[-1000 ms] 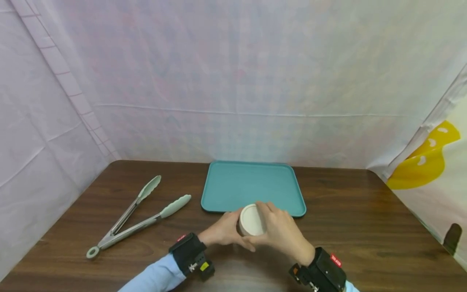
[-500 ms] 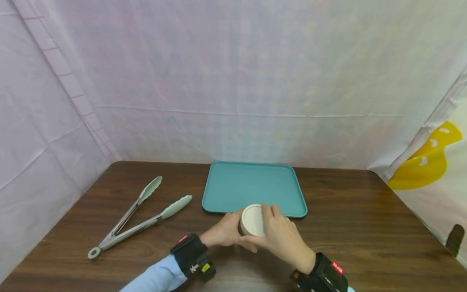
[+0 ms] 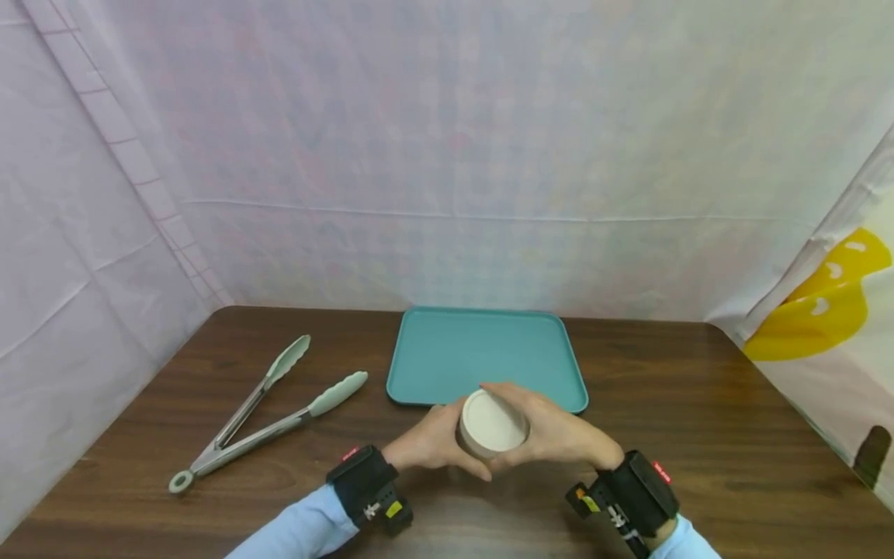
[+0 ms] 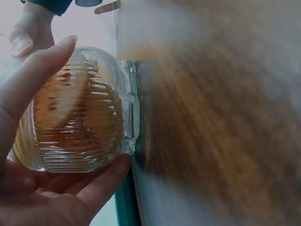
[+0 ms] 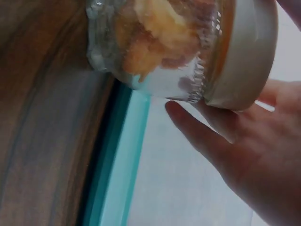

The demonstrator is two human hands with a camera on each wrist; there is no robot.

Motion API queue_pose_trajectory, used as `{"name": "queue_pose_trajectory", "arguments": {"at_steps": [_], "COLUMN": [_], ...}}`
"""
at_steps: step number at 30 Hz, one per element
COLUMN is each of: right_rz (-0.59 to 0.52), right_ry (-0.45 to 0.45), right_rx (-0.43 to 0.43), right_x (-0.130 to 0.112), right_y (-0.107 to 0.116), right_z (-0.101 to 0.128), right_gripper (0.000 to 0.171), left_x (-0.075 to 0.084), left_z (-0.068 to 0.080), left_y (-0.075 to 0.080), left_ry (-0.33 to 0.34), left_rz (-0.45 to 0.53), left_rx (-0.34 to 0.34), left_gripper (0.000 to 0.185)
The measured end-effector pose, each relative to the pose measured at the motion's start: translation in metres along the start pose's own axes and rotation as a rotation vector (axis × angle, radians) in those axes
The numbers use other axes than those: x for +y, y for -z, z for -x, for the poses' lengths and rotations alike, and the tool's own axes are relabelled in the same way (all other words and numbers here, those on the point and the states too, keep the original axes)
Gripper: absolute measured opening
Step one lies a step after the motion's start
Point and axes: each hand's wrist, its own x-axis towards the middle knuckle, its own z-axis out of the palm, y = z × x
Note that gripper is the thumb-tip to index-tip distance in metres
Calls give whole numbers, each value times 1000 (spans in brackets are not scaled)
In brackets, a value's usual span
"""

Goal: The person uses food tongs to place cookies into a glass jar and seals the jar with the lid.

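A ribbed glass jar (image 4: 80,117) stands upright on the table, just in front of the tray. Orange-brown pieces (image 5: 157,40) show through its glass; their exact kind is unclear. On top sits a cream lid (image 3: 492,423). My left hand (image 3: 434,440) grips the glass body from the left, thumb on the near side and fingers on the far side. From the right, my right hand (image 3: 559,428) curves round the lid, thumb near and fingers far. In the right wrist view, the fingers (image 5: 202,141) lie along the edge of the lid and upper glass.
A teal tray (image 3: 482,353) lies flat right behind the jar. To the left, spread tongs (image 3: 254,431) with pale green tips rest on the brown wooden table (image 3: 698,435). White cloth (image 3: 447,155) hangs behind the table and at both sides.
My right hand has turned about the lid, its wrist swinging outward to the right, and more of the lid's top shows. The left hand and the jar stay in place.
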Motion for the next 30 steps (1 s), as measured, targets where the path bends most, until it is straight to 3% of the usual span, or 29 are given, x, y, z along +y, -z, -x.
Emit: {"name": "queue_pose_trajectory", "arguments": {"at_steps": [7, 15, 20, 22, 25, 30], "right_rz": [93, 428, 591, 614, 545, 251], "right_ry": [-17, -78, -123, -142, -178, -175], "right_rx": [151, 445, 542, 540, 481, 275], "right_x": [-5, -20, -26, -28, -29, -22], "right_y": [-10, -33, -42, -43, -39, -21], "right_z": [0, 3, 1, 1, 3, 8], "right_gripper": [84, 80, 75, 77, 84, 101], "left_x": [2, 2, 2, 2, 2, 1], "left_z": [1, 1, 1, 1, 1, 1], "left_y": [-1, -2, -2, -2, -1, -2], "left_ry": [-7, 10, 17, 9, -7, -15], "left_rz": [-4, -26, -29, -33, -33, -4], "left_rx": [19, 33, 30, 29, 26, 16], "left_gripper": [96, 93, 91, 91, 91, 91]}}
